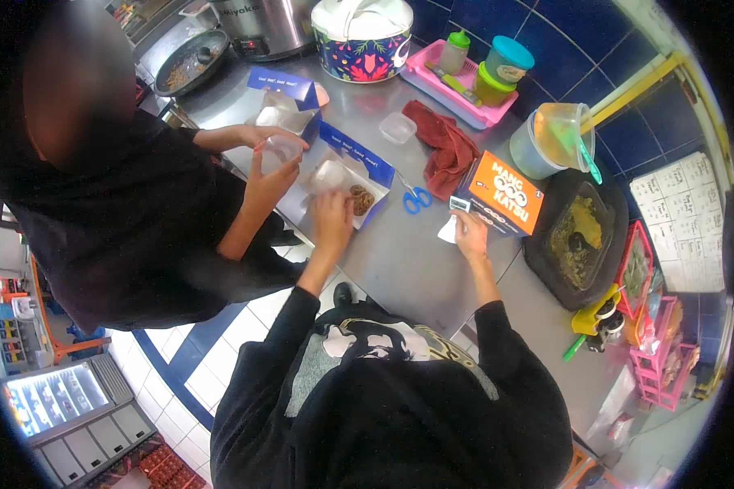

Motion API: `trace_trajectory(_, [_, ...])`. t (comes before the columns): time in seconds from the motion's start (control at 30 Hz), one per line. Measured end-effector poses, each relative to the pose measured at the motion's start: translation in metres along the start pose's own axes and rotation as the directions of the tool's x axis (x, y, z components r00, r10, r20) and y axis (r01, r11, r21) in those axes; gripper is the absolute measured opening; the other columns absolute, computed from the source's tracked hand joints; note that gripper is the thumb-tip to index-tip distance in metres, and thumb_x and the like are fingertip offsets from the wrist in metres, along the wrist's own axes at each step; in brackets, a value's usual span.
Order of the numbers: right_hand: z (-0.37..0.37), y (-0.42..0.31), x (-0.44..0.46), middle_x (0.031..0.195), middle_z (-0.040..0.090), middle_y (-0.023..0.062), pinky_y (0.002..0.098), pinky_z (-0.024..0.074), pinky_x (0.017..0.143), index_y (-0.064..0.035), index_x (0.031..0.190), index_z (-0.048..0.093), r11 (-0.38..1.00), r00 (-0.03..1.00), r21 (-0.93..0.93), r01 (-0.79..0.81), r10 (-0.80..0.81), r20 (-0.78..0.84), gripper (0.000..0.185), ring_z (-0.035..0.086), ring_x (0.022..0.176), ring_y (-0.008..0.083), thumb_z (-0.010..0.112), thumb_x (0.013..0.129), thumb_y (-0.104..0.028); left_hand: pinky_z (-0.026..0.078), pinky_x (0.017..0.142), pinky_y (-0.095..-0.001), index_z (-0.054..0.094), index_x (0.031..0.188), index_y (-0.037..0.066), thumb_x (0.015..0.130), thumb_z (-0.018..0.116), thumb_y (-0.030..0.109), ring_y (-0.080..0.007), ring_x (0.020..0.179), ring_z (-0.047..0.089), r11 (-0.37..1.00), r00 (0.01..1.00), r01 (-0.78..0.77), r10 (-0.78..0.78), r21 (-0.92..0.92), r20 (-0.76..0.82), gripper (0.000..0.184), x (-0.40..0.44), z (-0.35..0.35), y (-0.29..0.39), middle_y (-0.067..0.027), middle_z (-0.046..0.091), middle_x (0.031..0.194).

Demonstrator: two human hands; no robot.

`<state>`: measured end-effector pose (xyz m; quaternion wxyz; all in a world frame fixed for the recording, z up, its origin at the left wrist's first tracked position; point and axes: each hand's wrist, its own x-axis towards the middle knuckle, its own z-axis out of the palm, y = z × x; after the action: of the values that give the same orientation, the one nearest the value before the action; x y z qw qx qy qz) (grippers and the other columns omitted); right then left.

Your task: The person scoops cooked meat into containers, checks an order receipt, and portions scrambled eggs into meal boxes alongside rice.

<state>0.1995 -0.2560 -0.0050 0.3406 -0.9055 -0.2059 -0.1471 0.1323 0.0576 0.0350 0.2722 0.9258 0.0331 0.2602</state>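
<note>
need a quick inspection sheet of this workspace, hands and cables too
Surface: grey metal table, light reflecting off it.
Job's things: open blue-and-white box holding a white mound and brown food; orange carton; white slip.
Clutter: blue-handled scissors, red cloth, small clear tub.
Hands: left hand at the open box, right hand by the carton and slip; both grips unclear.
Cables: nothing seen.
Surroundings: co-worker's hands around a clear container; blue tiled wall.
</note>
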Motion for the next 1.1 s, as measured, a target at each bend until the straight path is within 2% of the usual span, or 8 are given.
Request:
trace_trajectory(0.1, [0.005, -0.022, -0.018, 0.083, 0.065, 0.0132, 0.0363, 0.0477, 0.066, -0.0097, 0.097, 0.065, 0.988, 0.995, 0.139, -0.070, 0.078, -0.058, 0.018, 0.062, 0.076, 0.0287, 0.056, 0.082, -0.003, 0.033, 0.093, -0.0469, 0.059, 0.097, 0.005, 0.082, 0.059, 0.013, -0.0318, 0.103, 0.050, 0.994, 0.996, -0.068, 0.063, 0.087, 0.061, 0.017, -0.041, 0.000, 0.024, -0.0109, 0.055, 0.104])
trace_trajectory(0.17, [0.007, -0.040, -0.034, 0.088, 0.066, 0.0141, 0.0363, 0.0475, 0.068, -0.0090, 0.100, 0.065, 0.895, 0.918, 0.234, -0.379, 0.395, -0.026, 0.020, 0.063, 0.079, 0.0274, 0.057, 0.083, -0.005, 0.031, 0.095, -0.0490, 0.059, 0.099, 0.006, 0.081, 0.059, 0.011, -0.0315, 0.104, 0.049, 0.996, 0.996, -0.070, 0.067, 0.061, 0.051, 0.019, -0.050, 0.003, 0.029, -0.0099, 0.054, 0.102])
trace_trajectory(0.2, [0.008, -0.046, -0.040, 0.090, 0.066, 0.0138, 0.0363, 0.0473, 0.068, -0.0090, 0.103, 0.064, 0.885, 0.909, 0.261, -0.384, 0.412, -0.057, 0.022, 0.063, 0.079, 0.0262, 0.058, 0.083, -0.006, 0.029, 0.097, -0.0511, 0.060, 0.102, 0.008, 0.080, 0.059, 0.008, -0.0312, 0.106, 0.049, 0.996, 0.997, -0.076, 0.075, 0.037, 0.031, 0.023, -0.053, 0.003, 0.030, -0.0089, 0.053, 0.101])
trace_trajectory(0.77, [0.027, -0.046, -0.055, 0.095, 0.064, 0.0143, 0.0351, 0.0473, 0.063, -0.0106, 0.110, 0.060, 0.979, 0.923, 0.131, -0.156, 0.192, -0.335, 0.028, 0.060, 0.074, 0.0263, 0.058, 0.083, -0.006, 0.028, 0.091, -0.0472, 0.064, 0.108, 0.020, 0.072, 0.060, 0.002, -0.0269, 0.109, 0.044, 0.996, 0.997, -0.031, 0.037, 0.087, -0.061, 0.041, -0.073, 0.021, 0.018, -0.0062, 0.048, 0.112])
trace_trajectory(0.83, [0.019, -0.053, -0.056, 0.099, 0.064, 0.0155, 0.0361, 0.0484, 0.068, -0.0080, 0.112, 0.058, 0.893, 0.882, 0.184, -0.412, 0.441, -0.165, 0.029, 0.062, 0.081, 0.0285, 0.056, 0.083, -0.003, 0.028, 0.091, -0.0469, 0.063, 0.109, 0.021, 0.071, 0.061, 0.002, -0.0267, 0.106, 0.045, 0.995, 0.996, -0.013, 0.021, 0.097, -0.082, 0.042, -0.077, 0.024, 0.017, -0.0065, 0.047, 0.114])
trace_trajectory(0.9, [0.024, -0.046, -0.057, 0.099, 0.064, 0.0164, 0.0373, 0.0486, 0.074, -0.0075, 0.112, 0.058, 0.887, 0.881, 0.224, -0.403, 0.442, -0.168, 0.030, 0.063, 0.087, 0.0305, 0.055, 0.083, -0.003, 0.029, 0.089, -0.0453, 0.063, 0.111, 0.022, 0.070, 0.061, 0.002, -0.0256, 0.100, 0.045, 0.993, 0.994, -0.041, 0.052, 0.107, -0.101, 0.045, -0.077, 0.027, 0.015, -0.0057, 0.049, 0.113])
trace_trajectory(0.97, [0.030, -0.039, -0.059, 0.095, 0.065, 0.0104, 0.0315, 0.0397, 0.053, -0.0082, 0.110, 0.060, 0.941, 0.897, 0.187, -0.281, 0.327, -0.299, 0.030, 0.050, 0.058, 0.0185, 0.058, 0.081, -0.002, 0.030, 0.089, -0.0445, 0.062, 0.113, 0.022, 0.071, 0.061, 0.002, -0.0247, 0.099, 0.046, 0.992, 0.995, -0.048, 0.058, 0.118, -0.083, 0.046, -0.078, 0.029, 0.013, -0.0050, 0.050, 0.112])
trace_trajectory(1.1, [0.029, -0.038, -0.058, 0.097, 0.065, 0.0118, 0.0310, 0.0429, 0.056, -0.0078, 0.111, 0.059, 0.948, 0.902, 0.174, -0.267, 0.309, -0.302, 0.031, 0.056, 0.063, 0.0207, 0.056, 0.081, 0.001, 0.030, 0.090, -0.0436, 0.061, 0.113, 0.019, 0.072, 0.061, 0.003, -0.0222, 0.102, 0.049, 0.997, 1.000, -0.002, 0.003, 0.077, -0.018, 0.045, -0.085, 0.038, 0.006, -0.0050, 0.052, 0.111])
